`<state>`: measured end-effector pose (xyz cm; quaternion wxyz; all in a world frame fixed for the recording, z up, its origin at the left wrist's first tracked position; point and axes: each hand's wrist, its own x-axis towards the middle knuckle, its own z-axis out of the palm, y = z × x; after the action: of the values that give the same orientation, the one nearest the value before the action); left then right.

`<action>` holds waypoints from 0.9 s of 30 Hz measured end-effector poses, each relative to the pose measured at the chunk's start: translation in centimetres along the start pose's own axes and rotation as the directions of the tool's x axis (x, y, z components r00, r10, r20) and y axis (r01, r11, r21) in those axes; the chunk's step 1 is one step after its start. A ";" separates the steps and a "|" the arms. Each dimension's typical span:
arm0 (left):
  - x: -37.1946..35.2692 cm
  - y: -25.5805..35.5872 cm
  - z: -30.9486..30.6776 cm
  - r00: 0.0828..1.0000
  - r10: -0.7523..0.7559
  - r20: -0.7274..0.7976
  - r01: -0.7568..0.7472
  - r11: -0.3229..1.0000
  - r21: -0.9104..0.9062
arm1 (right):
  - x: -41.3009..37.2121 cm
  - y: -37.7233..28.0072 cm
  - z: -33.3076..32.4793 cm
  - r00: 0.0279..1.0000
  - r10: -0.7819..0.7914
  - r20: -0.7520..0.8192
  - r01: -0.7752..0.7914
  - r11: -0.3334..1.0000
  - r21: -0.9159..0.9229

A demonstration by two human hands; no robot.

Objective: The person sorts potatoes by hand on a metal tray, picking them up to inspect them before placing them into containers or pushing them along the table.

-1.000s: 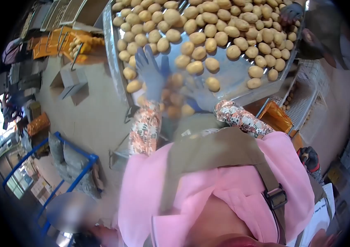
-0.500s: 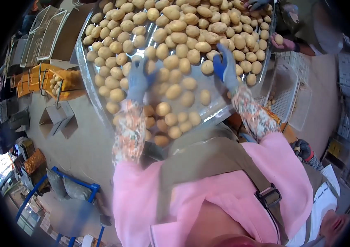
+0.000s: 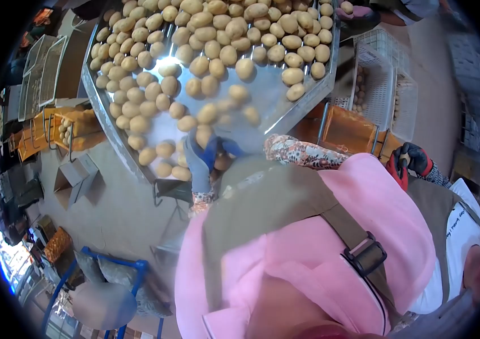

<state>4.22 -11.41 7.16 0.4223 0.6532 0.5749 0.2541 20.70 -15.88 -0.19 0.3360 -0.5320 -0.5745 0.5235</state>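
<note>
My left hand [image 3: 199, 166], in a grey glove with a blue palm, is at the narrow near end of a metal sorting table [image 3: 302, 110]. Its fingers are apart, beside loose potatoes [image 3: 203, 135]. My right hand [image 3: 243, 141], gloved alike and somewhat blurred, reaches across from the right, its fingers stretched toward the left hand. Potatoes lie between and just beyond the two hands, partly hidden by the gloves; neither hand is closed around one. Many more potatoes [image 3: 234, 28] cover the far part of the table.
White plastic crates [image 3: 375, 85] with potatoes and an orange bag [image 3: 347, 130] are on the right. A co-worker's red-and-black gloved hands [image 3: 409, 161] are at the lower right. On the left are an orange sack [image 3: 84, 127], an open cardboard box [image 3: 73, 178] and a blue-framed cart [image 3: 138, 263].
Both hands have drawn back toward my body and come close together, with potatoes sliding to the near end. A bare patch of table now shows. The view has shifted.
</note>
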 end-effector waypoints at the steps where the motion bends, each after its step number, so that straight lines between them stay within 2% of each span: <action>1: -0.6 0.7 -0.2 0.997 -0.081 -0.015 0.077 0.983 -0.168 | -1.3 -1.4 0.0 0.993 -0.116 0.031 0.118 0.910 -0.398; 2: -1.4 3.8 -1.3 0.966 -0.221 0.131 0.257 0.838 -0.481 | -2.3 -3.1 -0.2 0.972 -0.214 0.102 0.220 0.655 -0.723; 3: -1.0 2.7 -1.6 0.959 -0.226 0.173 0.279 0.861 -0.426 | -2.4 -3.4 -0.5 0.969 -0.222 0.109 0.231 0.658 -0.717; 4: -0.8 1.7 -2.2 0.793 -0.332 0.510 0.607 0.363 -0.708 | -2.1 -3.5 -1.0 0.995 -0.074 0.065 0.093 0.923 -0.374; 5: -0.8 1.7 -2.8 0.582 -0.177 0.794 0.745 -0.275 -0.608 | -2.0 -3.5 -1.4 0.992 0.084 0.092 -0.088 0.996 0.034; 6: -1.5 1.7 -2.2 0.588 -0.186 0.787 0.738 -0.275 -0.617 | -2.5 -3.6 -1.5 0.996 0.086 -0.036 -0.079 0.981 0.178; 7: -2.5 1.7 -0.8 0.765 -0.207 0.609 0.621 -0.013 -0.784 | -3.5 -6.6 -2.9 0.989 0.051 -0.141 -0.045 0.998 0.042; 8: -3.0 1.2 0.2 0.901 -0.165 0.401 0.431 0.247 -0.868 | -3.7 -5.8 -3.1 0.980 0.108 -0.167 -0.082 0.985 0.155; 9: -2.8 1.0 0.2 0.837 -0.269 0.476 0.521 0.126 -0.844 | -3.9 -5.7 -3.0 0.968 0.171 -0.182 -0.119 0.956 0.269; 10: -3.3 0.9 0.8 0.876 -0.154 0.457 0.475 0.113 -0.873 | -4.9 -5.8 -2.9 0.972 0.169 -0.163 -0.120 0.954 0.275; 11: -3.8 2.7 1.4 0.905 -0.039 0.425 0.426 0.095 -0.900 | -5.8 -7.4 -3.2 0.978 0.063 -0.200 -0.035 0.989 0.143; 12: -4.1 2.0 2.0 0.960 0.031 0.279 0.234 0.457 -0.858 | -6.2 -8.6 -3.5 0.974 -0.053 -0.219 0.056 0.998 0.008; 13: -4.2 0.8 2.7 0.976 0.142 0.167 0.006 0.743 -0.669 | -6.4 -9.1 -3.4 0.979 -0.060 -0.193 0.065 0.998 0.019; 15: -4.0 -2.8 5.5 0.984 0.050 0.168 0.103 0.613 -0.783 | -6.7 -9.8 -3.3 0.970 -0.128 -0.207 0.113 0.990 -0.081; 16: -4.2 -1.1 4.9 0.977 -0.028 0.210 0.199 0.459 -0.866 | -7.0 -10.5 -3.5 0.975 -0.088 -0.203 0.058 0.987 -0.151; 17: -4.1 0.7 4.2 0.960 -0.094 0.266 0.281 0.282 -0.917 | -7.2 -11.0 -3.5 0.977 -0.085 -0.195 0.057 0.988 -0.146; 18: -4.3 1.0 4.2 0.959 -0.102 0.265 0.283 0.281 -0.917 | -7.3 -11.3 -3.6 0.978 -0.069 -0.197 0.040 0.988 -0.148; 19: -4.4 1.2 4.3 0.979 -0.039 0.199 0.194 0.456 -0.869 | -7.5 -11.4 -3.7 0.978 -0.054 -0.200 0.023 0.988 -0.152; 20: -4.4 1.5 4.3 0.989 0.036 0.144 0.092 0.609 -0.787 | -7.5 -11.0 -3.6 0.974 -0.106 -0.201 0.062 0.975 -0.213; 21: -4.6 1.6 4.0 0.989 0.030 0.144 0.096 0.609 -0.787 | -7.6 -10.7 -3.7 0.975 -0.102 -0.197 0.060 0.976 -0.210; 23: -5.2 2.3 2.8 0.966 0.100 0.240 0.067 0.796 -0.601 | -7.7 -10.9 -3.6 0.975 -0.084 -0.205 0.056 0.989 -0.138; 24: -5.5 2.9 2.5 0.966 0.091 0.242 0.074 0.798 -0.598 | -7.8 -11.0 -3.6 0.976 -0.078 -0.202 0.053 0.990 -0.131; 25: -5.9 3.9 2.4 0.959 0.198 0.200 -0.028 0.774 -0.633 | -8.0 -11.4 -3.7 0.985 0.078 -0.152 -0.067 0.995 0.073; 26: -6.1 4.8 2.1 0.940 0.303 0.155 -0.128 0.736 -0.664 | -8.0 -11.7 -3.8 0.972 0.222 -0.072 -0.195 0.944 0.265; 27: -6.3 5.6 1.8 0.943 0.290 0.162 -0.113 0.740 -0.663 | -7.9 -11.9 -3.8 0.970 0.233 -0.065 -0.207 0.940 0.272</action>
<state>7.33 -17.88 11.93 0.6606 0.5538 0.3185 0.3944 22.88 -21.25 13.42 0.3704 -0.5682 -0.4196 0.6032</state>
